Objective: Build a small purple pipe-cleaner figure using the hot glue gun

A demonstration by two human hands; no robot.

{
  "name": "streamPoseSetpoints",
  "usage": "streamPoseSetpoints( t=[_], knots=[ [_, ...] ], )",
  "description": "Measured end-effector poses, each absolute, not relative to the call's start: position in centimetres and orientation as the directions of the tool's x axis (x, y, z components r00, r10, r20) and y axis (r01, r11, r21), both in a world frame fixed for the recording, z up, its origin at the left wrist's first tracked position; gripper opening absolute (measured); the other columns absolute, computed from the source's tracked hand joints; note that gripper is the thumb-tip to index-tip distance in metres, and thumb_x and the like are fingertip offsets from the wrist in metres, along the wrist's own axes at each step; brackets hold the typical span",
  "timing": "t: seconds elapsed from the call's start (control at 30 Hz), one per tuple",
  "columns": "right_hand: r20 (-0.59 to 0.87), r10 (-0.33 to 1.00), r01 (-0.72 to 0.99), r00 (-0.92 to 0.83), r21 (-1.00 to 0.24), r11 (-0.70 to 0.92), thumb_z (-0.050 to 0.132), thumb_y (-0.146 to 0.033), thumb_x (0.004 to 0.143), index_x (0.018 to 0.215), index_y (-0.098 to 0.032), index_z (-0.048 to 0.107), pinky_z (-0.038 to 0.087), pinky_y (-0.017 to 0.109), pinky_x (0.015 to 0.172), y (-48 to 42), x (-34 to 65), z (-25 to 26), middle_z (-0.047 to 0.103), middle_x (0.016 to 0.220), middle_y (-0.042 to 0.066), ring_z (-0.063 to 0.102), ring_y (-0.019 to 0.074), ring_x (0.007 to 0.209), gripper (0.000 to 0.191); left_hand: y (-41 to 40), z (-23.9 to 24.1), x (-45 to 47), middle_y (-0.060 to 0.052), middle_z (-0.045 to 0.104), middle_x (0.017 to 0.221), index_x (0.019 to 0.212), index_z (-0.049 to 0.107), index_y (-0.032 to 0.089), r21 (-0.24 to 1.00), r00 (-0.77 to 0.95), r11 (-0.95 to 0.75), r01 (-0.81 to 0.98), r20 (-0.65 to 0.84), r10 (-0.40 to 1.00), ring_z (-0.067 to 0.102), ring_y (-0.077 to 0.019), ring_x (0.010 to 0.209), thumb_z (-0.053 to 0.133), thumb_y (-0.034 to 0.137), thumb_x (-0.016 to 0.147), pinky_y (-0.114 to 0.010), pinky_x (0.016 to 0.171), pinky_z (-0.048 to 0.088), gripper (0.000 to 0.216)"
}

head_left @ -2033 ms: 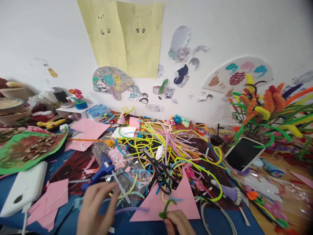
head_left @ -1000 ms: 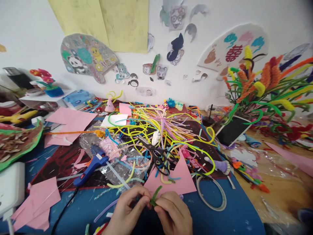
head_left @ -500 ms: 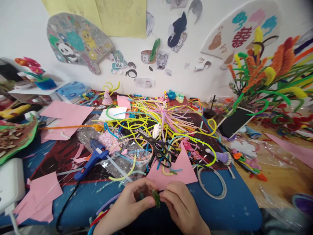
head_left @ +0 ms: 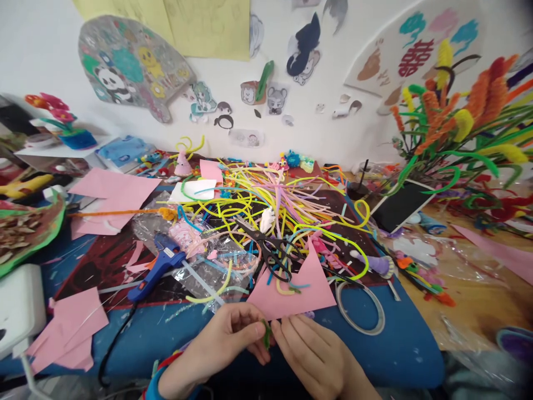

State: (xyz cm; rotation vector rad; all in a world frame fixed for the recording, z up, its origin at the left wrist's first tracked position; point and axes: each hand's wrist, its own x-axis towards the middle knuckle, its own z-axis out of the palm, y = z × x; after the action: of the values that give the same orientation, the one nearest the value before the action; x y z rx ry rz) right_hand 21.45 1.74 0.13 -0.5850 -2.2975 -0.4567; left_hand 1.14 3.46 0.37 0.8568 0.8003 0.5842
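Note:
Near the front edge of the blue table, my left hand (head_left: 231, 339) pinches a short dark green piece (head_left: 267, 333), perhaps pipe cleaner, between thumb and fingers. My right hand (head_left: 310, 350) is closed just to its right, fingertips pressed together close against the green piece; whatever they grip is hidden. Beyond both hands lies a cut sheet of pink paper (head_left: 306, 297). Black scissors (head_left: 266, 244) rest partly over that sheet and a heap of yellow and pink pipe cleaners (head_left: 275, 203). A roll of tape (head_left: 360, 308) lies flat to the right of the paper.
A blue glue gun (head_left: 160, 266) lies at left on crumpled clear plastic (head_left: 195, 283), its black cord running forward. Pink paper scraps (head_left: 69, 333) and a white box (head_left: 19, 305) sit further left. Pipe-cleaner flowers (head_left: 458, 122) rise from a dark pot (head_left: 400, 205) at right.
My right hand has turned flatter, its fingers now stretched closer together toward the green piece. My left hand has shifted slightly, its lower fingers showing more. The green piece stays between the hands.

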Motion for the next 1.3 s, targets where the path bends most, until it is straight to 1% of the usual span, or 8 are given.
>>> streamPoseSetpoints(
  t=[0.23, 0.33, 0.5, 0.57, 0.67, 0.83, 1.1, 1.3],
  knots=[
    [0.660, 0.333, 0.561, -0.674, 0.163, 0.812, 0.032, -0.002, 0.096, 0.096, -0.005, 0.073, 0.052, 0.028, 0.073, 1.0, 21.0, 0.8, 0.075, 0.082, 0.009, 0.068, 0.0171, 0.076, 0.041, 2.8, 0.6, 1.0, -0.004, 0.067, 0.072, 0.083, 0.059, 0.016, 0.950, 0.523, 0.224, 0.215, -0.306, 0.796, 0.064, -0.0160, 0.067, 0.057, 0.043, 0.092, -0.027, 0.066, 0.051, 0.029],
    [0.665, 0.582, 0.658, -0.467, -0.178, 0.732, 0.045, -0.007, 0.095, 0.089, -0.010, 0.072, 0.050, 0.027, 0.059, 0.4, 20.3, 1.1, 0.071, 0.069, 0.006, 0.064, 0.0153, 0.062, 0.028, 2.9, 1.4, 0.5, -0.006, 0.069, 0.085, 0.091, 0.061, 0.018, 0.826, 0.584, -0.305, 0.473, -0.035, 0.811, 0.062, -0.0176, 0.076, 0.045, 0.027, 0.098, -0.027, 0.070, 0.049, 0.020],
    [0.327, 0.882, 0.438, -0.338, -0.775, 0.455, 0.062, -0.018, 0.091, 0.070, -0.020, 0.068, 0.050, 0.018, 0.049, 1.0, 20.1, 1.7, 0.068, 0.061, -0.003, 0.064, 0.0097, 0.054, 0.022, 3.2, 1.9, -0.5, -0.011, 0.073, 0.094, 0.105, 0.064, 0.018, 0.510, 0.793, -0.810, 0.290, 0.346, 0.502, 0.065, -0.0214, 0.080, 0.036, 0.019, 0.101, -0.029, 0.074, 0.049, 0.028],
    [0.503, 0.813, 0.444, -0.292, -0.682, 0.581, 0.059, -0.014, 0.092, 0.078, -0.018, 0.070, 0.054, 0.020, 0.054, 1.6, 20.4, 1.5, 0.070, 0.065, -0.001, 0.066, 0.0113, 0.057, 0.019, 3.1, 1.8, -0.4, -0.010, 0.072, 0.096, 0.112, 0.062, 0.019, 0.631, 0.647, -0.716, 0.299, 0.418, 0.638, 0.065, -0.0210, 0.085, 0.045, 0.027, 0.100, -0.029, 0.078, 0.050, 0.022],
    [0.792, 0.478, 0.546, -0.380, -0.225, 0.807, 0.050, -0.005, 0.093, 0.095, -0.009, 0.072, 0.058, 0.026, 0.064, 2.1, 21.2, 1.2, 0.075, 0.074, 0.006, 0.069, 0.0159, 0.069, 0.022, 3.1, 1.6, 0.6, -0.007, 0.069, 0.086, 0.101, 0.064, 0.018, 0.913, 0.402, -0.333, 0.233, 0.221, 0.888, 0.063, -0.0178, 0.075, 0.047, 0.041, 0.098, -0.026, 0.069, 0.050, 0.028],
    [0.711, 0.230, 0.526, -0.664, 0.226, 0.820, 0.040, -0.002, 0.095, 0.096, -0.005, 0.074, 0.059, 0.027, 0.075, 1.7, 22.2, 1.0, 0.078, 0.084, 0.007, 0.071, 0.0174, 0.080, 0.034, 3.6, 1.2, 2.0, 0.001, 0.060, 0.062, 0.085, 0.062, 0.016, 0.984, 0.459, 0.148, 0.096, -0.176, 0.871, 0.056, -0.0119, 0.053, 0.059, 0.045, 0.089, -0.022, 0.053, 0.045, 0.030],
    [0.615, 0.211, 0.482, -0.759, 0.314, 0.818, 0.037, -0.002, 0.095, 0.097, -0.006, 0.074, 0.059, 0.023, 0.072, 0.8, 22.5, 2.1, 0.078, 0.087, 0.006, 0.069, 0.0149, 0.081, 0.037, 3.6, 0.3, 1.6, 0.000, 0.064, 0.067, 0.080, 0.062, 0.015, 0.892, 0.653, 0.447, -0.065, -0.300, 0.695, 0.061, -0.0113, 0.048, 0.070, 0.052, 0.079, -0.023, 0.048, 0.048, 0.038],
    [0.721, 0.387, 0.622, -0.575, 0.077, 0.779, 0.048, -0.002, 0.091, 0.096, -0.003, 0.072, 0.054, 0.029, 0.059, 0.1, 20.4, 2.0, 0.073, 0.072, 0.010, 0.066, 0.0178, 0.063, 0.024, 2.7, 0.4, 1.6, -0.002, 0.066, 0.060, 0.076, 0.063, 0.016, 0.984, 0.470, 0.179, -0.021, -0.149, 0.870, 0.063, -0.0136, 0.054, 0.065, 0.043, 0.086, -0.024, 0.057, 0.049, 0.029]
  ],
)
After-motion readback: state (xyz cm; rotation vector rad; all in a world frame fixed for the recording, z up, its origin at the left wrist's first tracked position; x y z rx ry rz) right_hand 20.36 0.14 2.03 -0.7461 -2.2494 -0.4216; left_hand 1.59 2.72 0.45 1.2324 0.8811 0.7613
